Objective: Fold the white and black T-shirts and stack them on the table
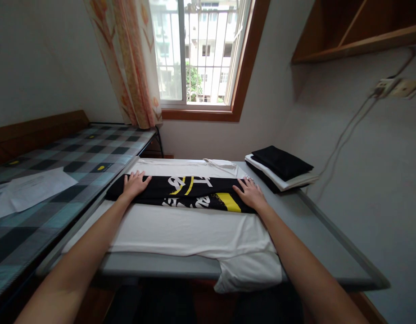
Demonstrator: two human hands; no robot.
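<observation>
A black T-shirt [154, 191] with white and yellow print lies folded into a long strip, running left to right across a white T-shirt [187, 231]. The white one is spread flat on the grey table, and one sleeve hangs over the front edge. Near the left end of the black strip, my left hand [135, 183] rests on the cloth with fingers spread. My right hand [250, 193] lies on the strip's right end, also with fingers apart. Both palms press from above, and neither grips the fabric.
A stack of folded black and white clothes [280, 166] sits at the table's [332, 243] back right. On the left stands a bed with a checked cover [110, 139] and papers [39, 189] on it. Beyond are a curtain [133, 58] and a window; cables hang at the right wall.
</observation>
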